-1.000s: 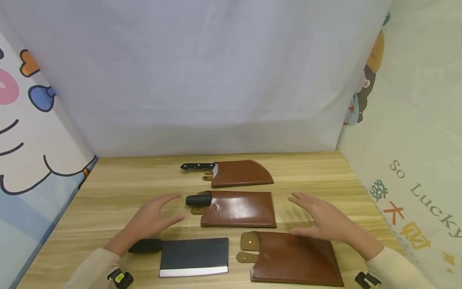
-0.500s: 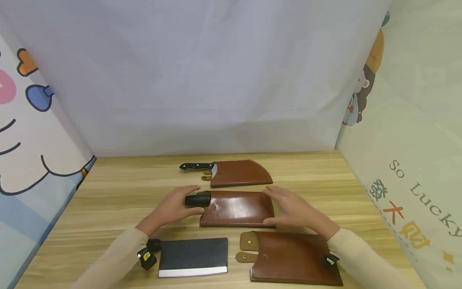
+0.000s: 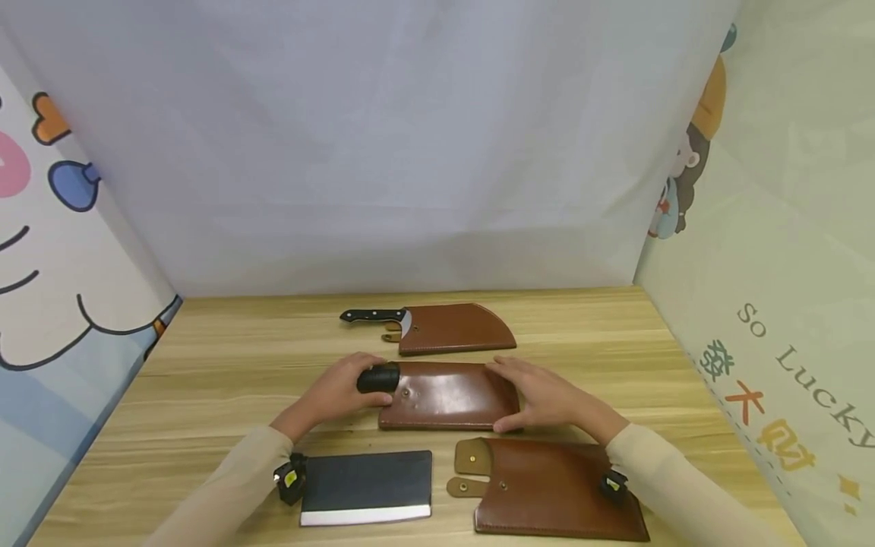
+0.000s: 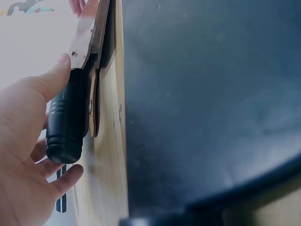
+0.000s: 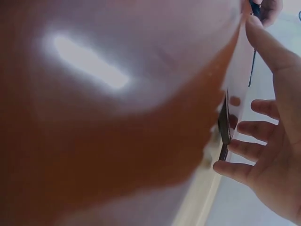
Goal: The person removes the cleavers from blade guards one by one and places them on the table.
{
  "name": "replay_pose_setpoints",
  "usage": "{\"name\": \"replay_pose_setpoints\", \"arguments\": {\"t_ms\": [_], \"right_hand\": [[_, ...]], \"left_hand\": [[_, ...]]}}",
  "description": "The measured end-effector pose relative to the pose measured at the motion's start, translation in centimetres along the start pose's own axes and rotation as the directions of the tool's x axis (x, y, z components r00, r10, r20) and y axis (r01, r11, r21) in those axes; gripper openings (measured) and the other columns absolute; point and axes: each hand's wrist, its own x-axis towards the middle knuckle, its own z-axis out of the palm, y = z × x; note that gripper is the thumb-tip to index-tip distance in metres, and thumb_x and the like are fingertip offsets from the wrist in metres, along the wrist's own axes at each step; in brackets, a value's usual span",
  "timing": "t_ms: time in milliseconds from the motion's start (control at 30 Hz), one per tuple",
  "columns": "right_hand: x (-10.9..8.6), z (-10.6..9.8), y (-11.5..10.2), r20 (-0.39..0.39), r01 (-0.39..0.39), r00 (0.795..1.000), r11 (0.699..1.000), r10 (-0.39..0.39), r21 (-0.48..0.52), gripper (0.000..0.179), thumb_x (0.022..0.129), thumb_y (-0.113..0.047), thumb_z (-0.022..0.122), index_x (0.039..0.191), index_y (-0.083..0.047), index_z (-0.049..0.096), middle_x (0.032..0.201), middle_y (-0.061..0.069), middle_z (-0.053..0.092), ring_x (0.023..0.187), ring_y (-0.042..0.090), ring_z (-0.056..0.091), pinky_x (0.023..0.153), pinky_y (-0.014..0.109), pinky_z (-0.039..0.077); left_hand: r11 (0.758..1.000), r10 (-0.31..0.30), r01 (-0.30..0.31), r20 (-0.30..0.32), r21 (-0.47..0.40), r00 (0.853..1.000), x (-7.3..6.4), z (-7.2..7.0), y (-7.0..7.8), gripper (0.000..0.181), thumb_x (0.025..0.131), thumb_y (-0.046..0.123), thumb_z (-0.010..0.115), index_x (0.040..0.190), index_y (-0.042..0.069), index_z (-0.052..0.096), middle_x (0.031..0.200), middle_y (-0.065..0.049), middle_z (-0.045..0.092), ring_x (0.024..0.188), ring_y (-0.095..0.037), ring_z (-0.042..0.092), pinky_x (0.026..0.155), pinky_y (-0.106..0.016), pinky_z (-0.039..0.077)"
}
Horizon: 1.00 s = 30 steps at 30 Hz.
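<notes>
Across the middle of the table lies a cleaver in a glossy brown leather sheath point(image 3: 447, 399), its black handle point(image 4: 68, 117) pointing left. My left hand point(image 3: 338, 391) is curled about that handle, thumb by the sheath's mouth and fingers on the far side. At the sheath's right end is my right hand point(image 3: 547, 393), thumb along the near edge and fingers at the far edge. In the right wrist view its fingers point(image 5: 247, 150) look fairly straight and spread. An unsheathed cleaver point(image 3: 365, 486) with a dark blade lies nearer, partly under the left wrist.
Farther back lies another sheathed cleaver point(image 3: 454, 328) with a riveted black handle. A larger brown sheath point(image 3: 554, 494), its snap straps unfastened, lies at front right below the right forearm. White cloth point(image 3: 410, 152) hangs behind the wooden table point(image 3: 225, 365); printed sheets flank both sides.
Both hands have moved inward, from either side of the middle sheathed cleaver to its handle and its right end. The cleavers and sheaths lie where they were.
</notes>
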Motion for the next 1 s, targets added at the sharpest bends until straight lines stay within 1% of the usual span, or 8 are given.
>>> {"name": "replay_pose_setpoints", "arguments": {"t_ms": [200, 300, 467, 633, 833, 1000], "right_hand": [[0.7, 0.1, 0.0, 0.039, 0.005, 0.999, 1.0, -0.005, 0.001, 0.109, 0.077, -0.067, 0.08, 0.159, -0.008, 0.037, 0.161, 0.025, 0.033, 0.147, 0.042, 0.035, 0.114, 0.059, 0.034], [0.9, 0.2, 0.2, 0.05, 0.01, 0.999, 1.0, -0.01, -0.001, 0.112, 0.076, -0.065, 0.082, 0.159, -0.007, 0.035, 0.161, 0.025, 0.034, 0.148, 0.043, 0.034, 0.114, 0.059, 0.034], [1.2, 0.0, 0.5, 0.06, 0.021, 0.998, 0.999, -0.019, -0.028, 0.112, 0.075, -0.061, 0.084, 0.159, -0.005, 0.035, 0.16, 0.025, 0.035, 0.147, 0.043, 0.034, 0.115, 0.058, 0.034], [1.4, 0.1, 0.7, 0.077, 0.034, 0.997, 0.999, -0.031, -0.034, 0.114, 0.075, -0.064, 0.083, 0.159, -0.005, 0.033, 0.161, 0.025, 0.032, 0.148, 0.043, 0.033, 0.115, 0.057, 0.034], [1.5, 0.0, 1.1, 0.103, 0.026, 0.994, 1.0, -0.025, -0.012, 0.119, 0.073, -0.067, 0.083, 0.16, -0.006, 0.031, 0.164, 0.023, 0.029, 0.15, 0.042, 0.029, 0.116, 0.057, 0.033], [1.5, -0.1, 1.1, 0.121, 0.018, 0.992, 1.0, -0.016, -0.012, 0.12, 0.072, -0.066, 0.084, 0.161, -0.007, 0.029, 0.164, 0.023, 0.027, 0.151, 0.042, 0.028, 0.115, 0.058, 0.033]], "left_hand": [[1.0, -0.011, 0.011, 0.02, 0.011, 1.0, 0.2, 0.0, -0.3, 0.068, 0.086, 0.053, 0.08, 0.136, 0.011, 0.063, 0.133, -0.012, 0.06, 0.105, -0.023, 0.061, 0.081, -0.041, 0.053], [1.0, -0.014, 0.013, 0.028, 0.009, 1.0, 0.4, -0.1, -0.3, 0.066, 0.086, 0.051, 0.08, 0.136, 0.011, 0.063, 0.131, -0.011, 0.06, 0.104, -0.022, 0.06, 0.082, -0.041, 0.052], [1.0, -0.009, 0.009, 0.032, -0.004, 0.999, 0.8, 0.0, -0.3, 0.064, 0.089, 0.049, 0.078, 0.137, 0.01, 0.063, 0.13, -0.011, 0.061, 0.107, -0.023, 0.059, 0.085, -0.043, 0.052], [1.0, -0.003, 0.003, 0.024, 0.003, 1.0, 1.1, 0.2, -0.2, 0.061, 0.09, 0.047, 0.077, 0.136, 0.008, 0.063, 0.127, -0.01, 0.062, 0.106, -0.023, 0.059, 0.086, -0.042, 0.05], [0.999, 0.036, -0.036, 0.007, 0.011, 0.999, 1.2, 0.2, -0.2, 0.049, 0.097, 0.035, 0.07, 0.134, 0.004, 0.065, 0.12, -0.012, 0.062, 0.096, -0.02, 0.056, 0.08, -0.039, 0.046], [0.998, 0.068, -0.068, -0.003, 0.017, 0.998, 1.4, 0.2, -0.3, 0.046, 0.094, 0.03, 0.074, 0.13, 0.002, 0.067, 0.114, -0.012, 0.062, 0.09, -0.019, 0.053, 0.076, -0.036, 0.045]]}}
